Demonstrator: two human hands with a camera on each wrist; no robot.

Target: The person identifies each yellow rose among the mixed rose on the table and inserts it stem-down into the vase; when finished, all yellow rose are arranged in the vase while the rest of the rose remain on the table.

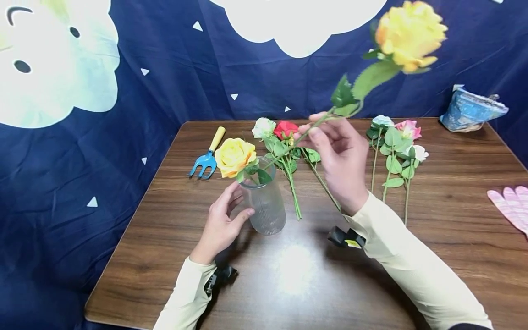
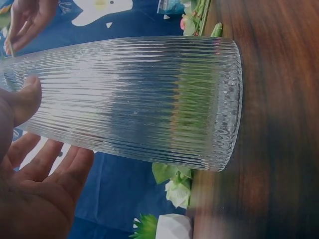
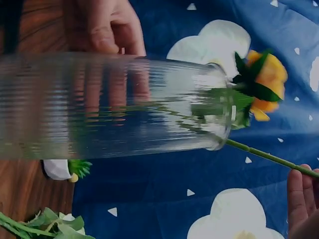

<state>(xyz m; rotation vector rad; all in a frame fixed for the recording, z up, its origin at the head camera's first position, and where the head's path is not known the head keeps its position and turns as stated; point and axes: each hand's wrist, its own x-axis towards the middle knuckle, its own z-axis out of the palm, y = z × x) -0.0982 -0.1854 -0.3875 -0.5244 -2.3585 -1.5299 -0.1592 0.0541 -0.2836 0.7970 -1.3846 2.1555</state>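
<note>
Your left hand (image 1: 224, 220) grips the ribbed clear glass vase (image 1: 268, 208), thumb on one side, fingers round the other, below the rim. Vase is at the middle of the desk (image 1: 165, 256); can't tell if its base sits fully flat. One full yellow artificial rose (image 1: 235, 157) is already in it, bloom leaning left over the rim.

Your right hand (image 1: 344, 156) pinches the green stem of a second yellow artificial rose (image 1: 410, 36) between thumb and fingers. Stem slants: bloom up and to the right, lower end inside the vase mouth.

Far left you have a blue hand fork with a yellow handle (image 1: 207, 158). Behind the vase lie a white rose (image 1: 264, 128) and a red rose (image 1: 285, 129). To the right: a pale blue-white flower (image 1: 382, 121), a pink flower (image 1: 408, 129) and a small white flower (image 1: 419, 152). Far right corner has a crumpled blue bag (image 1: 472, 110); a pink striped glove (image 1: 511, 206) lies at the right edge.
</note>
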